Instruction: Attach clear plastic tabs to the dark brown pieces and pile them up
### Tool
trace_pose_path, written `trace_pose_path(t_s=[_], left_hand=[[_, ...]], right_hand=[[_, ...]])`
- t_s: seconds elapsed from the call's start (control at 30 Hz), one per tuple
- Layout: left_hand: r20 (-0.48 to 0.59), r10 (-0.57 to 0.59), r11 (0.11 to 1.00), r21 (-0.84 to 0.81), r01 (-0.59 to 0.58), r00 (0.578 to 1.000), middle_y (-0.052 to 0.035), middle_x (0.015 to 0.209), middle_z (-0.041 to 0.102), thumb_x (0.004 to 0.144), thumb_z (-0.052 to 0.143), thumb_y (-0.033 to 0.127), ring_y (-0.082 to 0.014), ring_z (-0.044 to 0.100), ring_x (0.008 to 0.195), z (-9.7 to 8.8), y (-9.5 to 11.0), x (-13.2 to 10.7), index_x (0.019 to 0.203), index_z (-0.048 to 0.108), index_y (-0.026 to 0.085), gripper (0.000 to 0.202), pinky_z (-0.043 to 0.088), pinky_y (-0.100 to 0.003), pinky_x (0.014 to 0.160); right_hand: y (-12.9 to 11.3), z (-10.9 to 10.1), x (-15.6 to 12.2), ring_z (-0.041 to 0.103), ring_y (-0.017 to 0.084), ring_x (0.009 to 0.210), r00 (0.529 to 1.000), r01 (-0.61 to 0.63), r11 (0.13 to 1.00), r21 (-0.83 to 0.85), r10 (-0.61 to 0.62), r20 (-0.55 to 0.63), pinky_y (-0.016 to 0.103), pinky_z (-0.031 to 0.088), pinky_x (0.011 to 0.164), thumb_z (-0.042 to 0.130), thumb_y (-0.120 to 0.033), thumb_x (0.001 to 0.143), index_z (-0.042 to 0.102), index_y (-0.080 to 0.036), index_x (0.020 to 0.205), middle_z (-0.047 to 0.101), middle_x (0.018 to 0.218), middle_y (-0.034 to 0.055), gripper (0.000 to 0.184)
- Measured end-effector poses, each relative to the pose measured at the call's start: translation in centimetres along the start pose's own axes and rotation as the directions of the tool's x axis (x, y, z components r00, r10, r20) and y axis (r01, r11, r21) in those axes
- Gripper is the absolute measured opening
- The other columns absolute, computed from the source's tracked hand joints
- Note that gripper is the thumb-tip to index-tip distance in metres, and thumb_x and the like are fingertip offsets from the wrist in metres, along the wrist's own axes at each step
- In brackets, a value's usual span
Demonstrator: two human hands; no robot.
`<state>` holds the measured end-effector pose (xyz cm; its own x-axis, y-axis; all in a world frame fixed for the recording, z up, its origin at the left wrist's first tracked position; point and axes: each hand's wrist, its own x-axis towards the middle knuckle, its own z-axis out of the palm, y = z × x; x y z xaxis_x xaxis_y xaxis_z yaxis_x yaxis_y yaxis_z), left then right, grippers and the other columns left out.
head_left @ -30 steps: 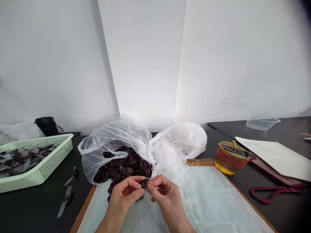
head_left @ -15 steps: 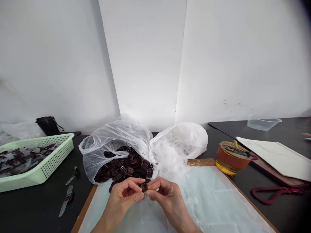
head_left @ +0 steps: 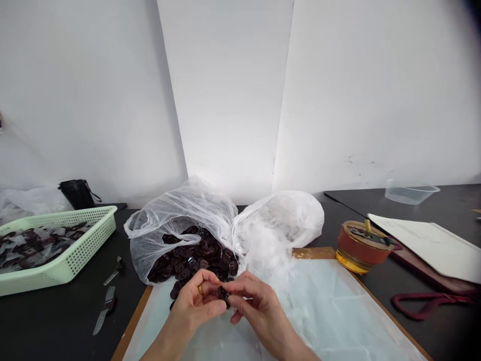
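Observation:
My left hand [head_left: 199, 301] and my right hand [head_left: 253, 303] meet at the front centre of the work board. Between their fingertips is a small glossy dark brown piece [head_left: 224, 295], now turned partly edge-on; its exact kind is hard to make out. Fingers of both hands are closed about it, and they cover much of its outline. Just behind them, a heap of similar dark brown slotted pieces [head_left: 203, 258] spills from a clear plastic bag [head_left: 150, 235]. To the right of that bag lies another white bag [head_left: 300, 215] with thin translucent strips inside.
Left is a pale green basket [head_left: 80, 253] of dark pieces with translucent strips. Two strip-fitted pieces [head_left: 105, 308] lie beside it. A black cup [head_left: 77, 194] stands behind. At right are a round amber container [head_left: 363, 245], dark red-handled scissors [head_left: 424, 303], a notebook [head_left: 424, 243] and a clear tub [head_left: 409, 193].
The dark brown piece has been turned from facing me to nearly edge-on. My right fingers have shifted around it, and the left fingers have curled more. The view has moved slightly.

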<state>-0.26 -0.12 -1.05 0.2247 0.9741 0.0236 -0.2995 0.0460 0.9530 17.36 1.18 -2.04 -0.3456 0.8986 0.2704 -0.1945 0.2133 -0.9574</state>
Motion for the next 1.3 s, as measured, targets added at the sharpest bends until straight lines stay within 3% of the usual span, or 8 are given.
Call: trace_pose_path(t_s=[0.2, 0.37, 0.5, 0.6, 0.87, 1.03, 1.17, 1.3], left_hand=[[-0.062, -0.050, 0.997, -0.061, 0.046, 0.997, -0.0050, 0.092, 0.075, 0.065, 0.085, 0.025, -0.0183, 0.062, 0.085, 1.0, -0.1, -0.1, 0.085, 0.066, 0.020, 0.028, 0.044, -0.029, 0.077], [-0.097, -0.068, 0.997, 0.020, 0.070, 0.993, -0.0007, 0.081, 0.073, 0.067, 0.083, 0.029, -0.0154, 0.060, 0.077, 1.0, 0.0, -0.1, 0.084, 0.068, 0.020, 0.024, 0.041, -0.025, 0.072], [-0.069, -0.092, 0.992, 0.079, 0.098, 0.993, 0.0016, 0.073, 0.067, 0.070, 0.081, 0.031, -0.0124, 0.055, 0.068, 0.9, 0.5, 0.0, 0.085, 0.070, 0.019, 0.023, 0.039, -0.023, 0.067], [-0.032, -0.099, 0.990, 0.094, 0.102, 0.995, 0.0022, 0.071, 0.064, 0.074, 0.078, 0.029, -0.0117, 0.052, 0.067, 0.8, 0.9, -0.2, 0.088, 0.070, 0.018, 0.020, 0.036, -0.022, 0.065], [0.006, -0.087, 0.994, 0.064, 0.086, 0.996, -0.0001, 0.081, 0.067, 0.079, 0.074, 0.024, -0.0131, 0.054, 0.076, 0.7, 1.2, -0.4, 0.089, 0.069, 0.018, 0.012, 0.038, -0.023, 0.071], [0.064, -0.073, 0.997, 0.043, 0.070, 0.995, -0.0012, 0.081, 0.067, 0.080, 0.073, 0.026, -0.0145, 0.056, 0.075, 0.7, 0.7, -0.4, 0.090, 0.068, 0.018, 0.014, 0.038, -0.025, 0.071], [0.068, -0.054, 0.997, 0.055, 0.050, 0.996, -0.0020, 0.082, 0.070, 0.081, 0.073, 0.027, -0.0168, 0.059, 0.080, 0.5, 0.2, -0.4, 0.093, 0.066, 0.020, 0.016, 0.040, -0.027, 0.076], [0.020, -0.042, 0.997, 0.064, 0.041, 0.999, -0.0002, 0.082, 0.070, 0.079, 0.076, 0.027, -0.0147, 0.058, 0.079, 0.4, 0.0, -0.2, 0.092, 0.067, 0.021, 0.017, 0.039, -0.025, 0.074]], right_hand=[[0.6, 0.1, -0.1, 0.059, 0.011, 0.059, 0.994, 0.026, 0.995, -0.092, -0.036, -0.105, 0.024, 0.058, 0.050, 0.072, -0.036, 0.081, 0.075, -0.019, 0.078, 0.055, 0.083, 0.0013, 0.017], [-0.4, 0.1, -0.1, 0.059, 0.015, 0.071, 0.990, 0.049, 0.937, -0.345, -0.092, -0.111, 0.024, 0.048, 0.056, 0.068, -0.025, 0.084, 0.072, -0.021, 0.075, 0.058, 0.081, 0.0020, 0.011], [-1.4, -0.3, 0.0, 0.059, 0.016, 0.074, 0.991, 0.073, 0.920, -0.385, -0.111, -0.076, 0.025, 0.044, 0.060, 0.067, -0.021, 0.084, 0.069, -0.022, 0.075, 0.059, 0.084, 0.0017, 0.010], [-1.8, -0.3, -0.1, 0.058, 0.015, 0.075, 0.994, 0.070, 0.939, -0.336, -0.094, -0.054, 0.025, 0.045, 0.060, 0.064, -0.023, 0.088, 0.064, -0.021, 0.078, 0.060, 0.088, 0.0021, 0.010], [-1.8, 0.2, -0.1, 0.056, 0.014, 0.072, 0.998, 0.026, 0.999, 0.031, -0.024, -0.050, 0.024, 0.047, 0.057, 0.056, -0.037, 0.095, 0.056, -0.020, 0.086, 0.061, 0.088, 0.0031, 0.019], [-1.9, 0.3, 0.3, 0.056, 0.009, 0.052, 0.997, -0.078, 0.976, 0.203, 0.080, -0.003, 0.020, 0.042, 0.042, 0.064, -0.046, 0.087, 0.052, -0.019, 0.084, 0.063, 0.082, 0.0010, 0.029], [-1.9, -0.2, 0.5, 0.056, 0.010, 0.050, 0.986, -0.162, 0.959, 0.232, 0.166, 0.003, 0.020, 0.046, 0.046, 0.076, -0.044, 0.076, 0.060, -0.017, 0.081, 0.058, 0.057, -0.0041, 0.032], [-1.5, -0.6, 0.7, 0.055, 0.010, 0.048, 0.967, -0.244, 0.951, 0.190, 0.253, -0.021, 0.022, 0.047, 0.048, 0.081, -0.041, 0.068, 0.071, -0.014, 0.078, 0.062, 0.052, -0.0023, 0.031]])
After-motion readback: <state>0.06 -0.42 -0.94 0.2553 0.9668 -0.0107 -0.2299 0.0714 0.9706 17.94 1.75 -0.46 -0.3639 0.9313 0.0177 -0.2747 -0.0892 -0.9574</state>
